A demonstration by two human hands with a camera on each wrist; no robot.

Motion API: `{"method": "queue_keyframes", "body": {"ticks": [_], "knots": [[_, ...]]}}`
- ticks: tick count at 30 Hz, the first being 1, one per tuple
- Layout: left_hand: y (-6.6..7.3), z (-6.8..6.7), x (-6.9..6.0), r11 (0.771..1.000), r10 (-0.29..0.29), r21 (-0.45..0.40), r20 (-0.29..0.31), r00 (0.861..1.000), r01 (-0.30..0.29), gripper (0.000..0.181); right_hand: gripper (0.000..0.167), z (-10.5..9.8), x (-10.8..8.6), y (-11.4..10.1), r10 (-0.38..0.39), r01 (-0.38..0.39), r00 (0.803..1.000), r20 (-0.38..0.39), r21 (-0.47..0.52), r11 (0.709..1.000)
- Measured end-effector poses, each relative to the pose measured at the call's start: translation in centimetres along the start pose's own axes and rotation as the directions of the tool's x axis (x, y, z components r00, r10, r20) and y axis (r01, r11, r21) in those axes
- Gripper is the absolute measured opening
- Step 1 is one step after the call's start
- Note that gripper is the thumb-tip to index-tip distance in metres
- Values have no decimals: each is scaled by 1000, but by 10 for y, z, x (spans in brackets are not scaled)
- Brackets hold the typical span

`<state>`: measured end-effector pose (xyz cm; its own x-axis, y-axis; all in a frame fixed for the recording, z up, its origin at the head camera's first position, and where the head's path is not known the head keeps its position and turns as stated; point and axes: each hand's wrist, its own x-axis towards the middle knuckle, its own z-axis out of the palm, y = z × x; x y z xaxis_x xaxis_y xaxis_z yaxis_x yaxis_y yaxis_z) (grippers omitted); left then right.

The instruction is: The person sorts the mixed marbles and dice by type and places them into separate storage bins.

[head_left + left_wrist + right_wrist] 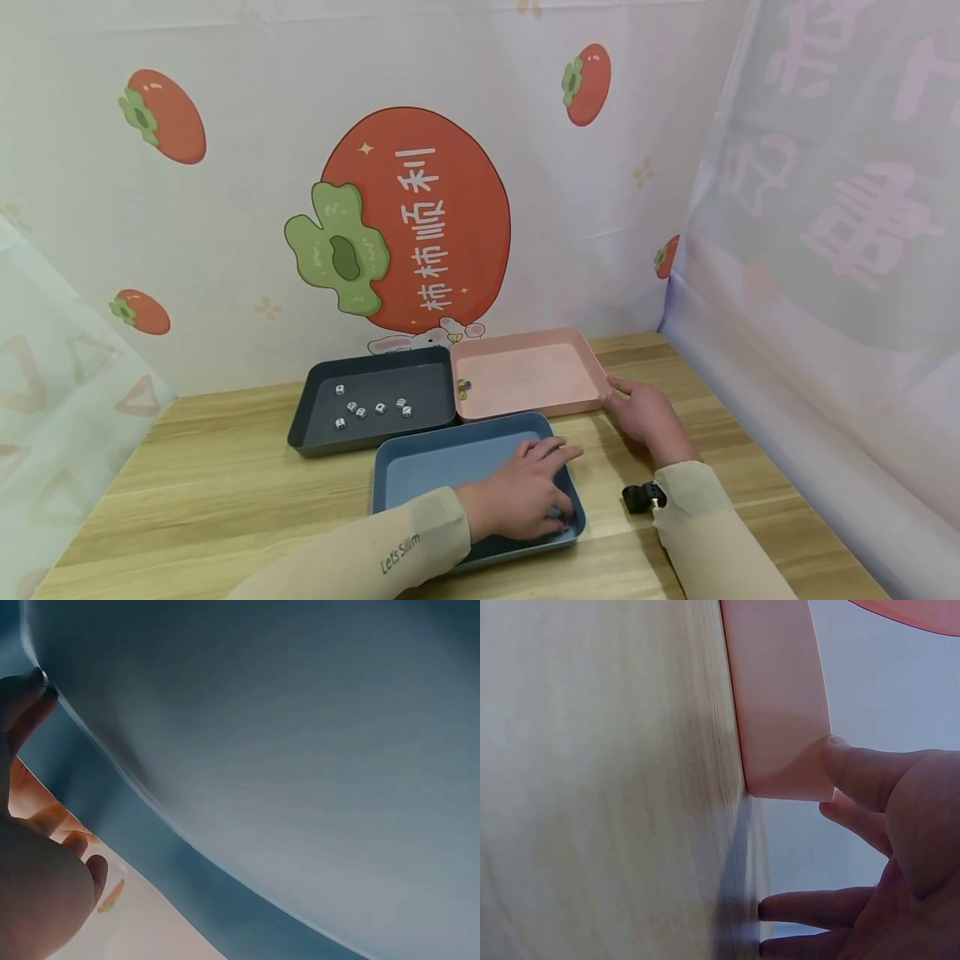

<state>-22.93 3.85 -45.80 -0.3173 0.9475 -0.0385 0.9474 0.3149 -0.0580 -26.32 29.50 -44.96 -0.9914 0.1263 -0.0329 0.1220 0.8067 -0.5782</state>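
My left hand [517, 496] reaches into the near right corner of a blue tray [457, 443]. Its thumb and index fingertips come together at the tray's inner edge in the left wrist view; whether a small thing sits between them is too dark to tell. The other fingers stretch out over the tray's right rim. My right hand [647, 414] holds the near right corner of a pink tray [540, 377], thumb on the outer wall [784, 712] and index finger behind the rim. A few tiny yellow and purple pieces [462, 388] lie at the pink tray's left end.
A dark grey tray [318, 408] at the back left holds several white dice [380, 408]. All three trays stand close together on a wooden table [202, 492]. A printed cloth [247, 208] hangs behind, with more cloth at both sides. A black wrist camera [643, 497] sits by the right cuff.
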Motion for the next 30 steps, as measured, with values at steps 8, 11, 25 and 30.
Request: {"method": "queue_keyframes", "body": {"ticks": [8,11,25,30], "knots": [[-5,1,0,995,-101,-30,-39,994,99,13,53,1,0,1,15,-15,1000,-1,23,1000],[-8,-1,-1,989,-141,-47,-75,987,138,11,53,1,0,1,9,-9,1000,-5,23,1000],[-25,-28,-5,908,-409,-182,-190,892,378,13,53,2,1,2,1,-1,1000,5,23,1000],[-37,-38,-8,870,-483,-218,-208,851,441,14,53,3,1,3,-12,12,1000,-1,24,1000]]}}
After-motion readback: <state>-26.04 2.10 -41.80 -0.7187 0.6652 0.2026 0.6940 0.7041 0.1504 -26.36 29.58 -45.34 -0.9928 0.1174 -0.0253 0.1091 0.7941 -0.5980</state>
